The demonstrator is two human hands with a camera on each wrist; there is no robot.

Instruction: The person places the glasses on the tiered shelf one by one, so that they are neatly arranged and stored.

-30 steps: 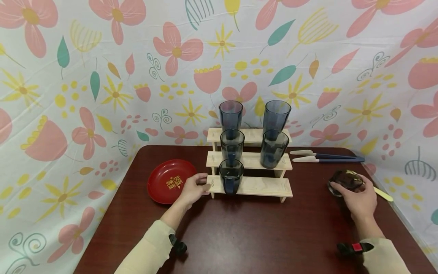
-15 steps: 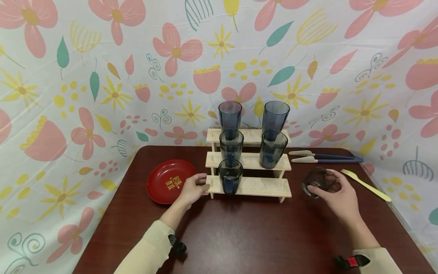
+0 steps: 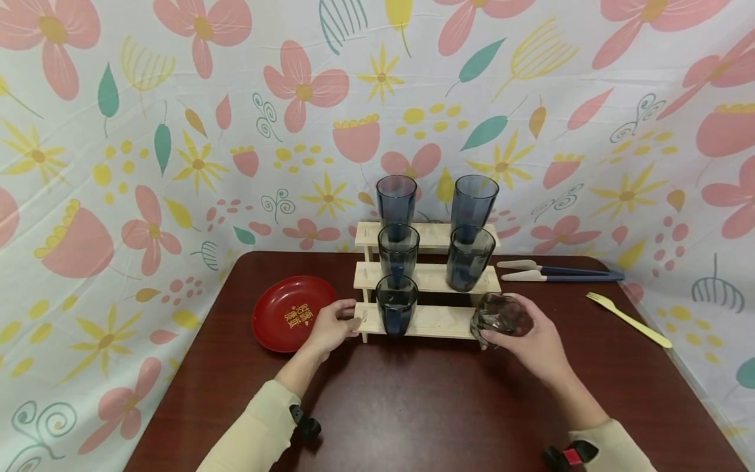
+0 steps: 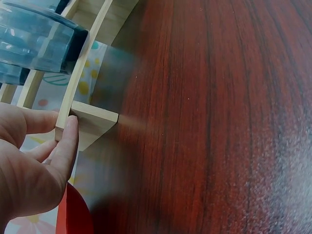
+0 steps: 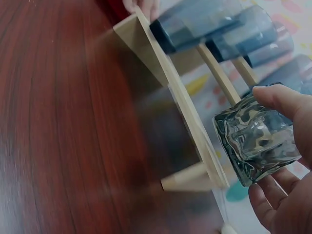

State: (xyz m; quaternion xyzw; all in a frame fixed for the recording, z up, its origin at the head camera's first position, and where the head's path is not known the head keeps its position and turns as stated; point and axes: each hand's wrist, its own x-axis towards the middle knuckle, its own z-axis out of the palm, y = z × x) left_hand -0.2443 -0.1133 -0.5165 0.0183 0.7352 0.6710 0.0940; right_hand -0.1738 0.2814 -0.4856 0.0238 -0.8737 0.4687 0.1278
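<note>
A three-step wooden rack (image 3: 442, 321) stands mid-table, bearing several blue-grey glasses. One glass (image 3: 397, 305) is on the left of the lowest step; two are on the middle step and two on the top. My left hand (image 3: 331, 326) pinches the left end of the lowest step between thumb and fingers, as the left wrist view (image 4: 63, 117) also shows. My right hand (image 3: 538, 337) grips a short smoky glass tumbler (image 5: 256, 136) with a rippled surface. In the head view the tumbler overlaps the right end of the lowest step.
A red plate (image 3: 280, 328) with gold characters lies left of the rack, close to my left hand. Tongs (image 3: 560, 273) with pale tips and blue arms lie at the back right. A yellow fork (image 3: 631, 320) lies near the table's right edge. A flowered cloth (image 3: 236, 98) hangs behind.
My right hand has carried the tumbler leftward from beside the fork to the rack's right end, leaving the fork fully visible. My left hand keeps its place on the rack.
</note>
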